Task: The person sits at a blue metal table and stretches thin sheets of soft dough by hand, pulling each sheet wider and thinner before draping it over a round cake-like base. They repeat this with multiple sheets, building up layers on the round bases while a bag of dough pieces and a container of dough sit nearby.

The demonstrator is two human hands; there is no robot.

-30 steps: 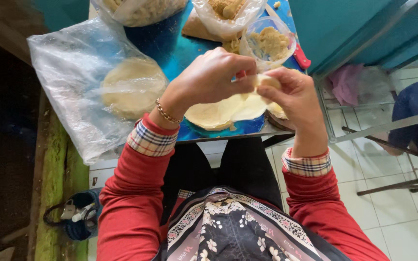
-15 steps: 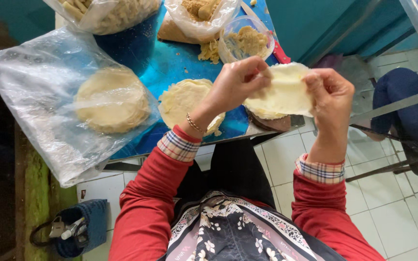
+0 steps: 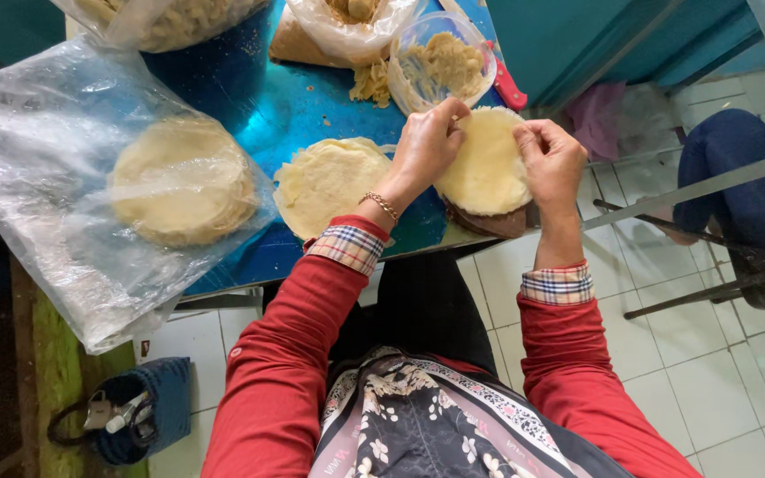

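Left hand [image 3: 425, 146], right hand [image 3: 551, 159] pinch round dough wrapper [image 3: 487, 164] edges — over blue table [image 3: 312, 106].

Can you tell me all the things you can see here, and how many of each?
round dough sheet: one, pale yellow, held at its edges by both hands over a brown board
brown board: one, at the table's near edge
stack of dough rounds: one stack, pale yellow, bare on the table
bagged dough rounds: one stack, pale yellow, inside a clear plastic bag on the left
clear bowl of filling: one, tan filling, behind the hands
red-handled tool: one, beside the bowl
blue table: one, shiny
blue basket: one, on the floor, lower left
left hand: one, pinching the sheet's left edge, bracelet on the wrist
right hand: one, pinching the right edge
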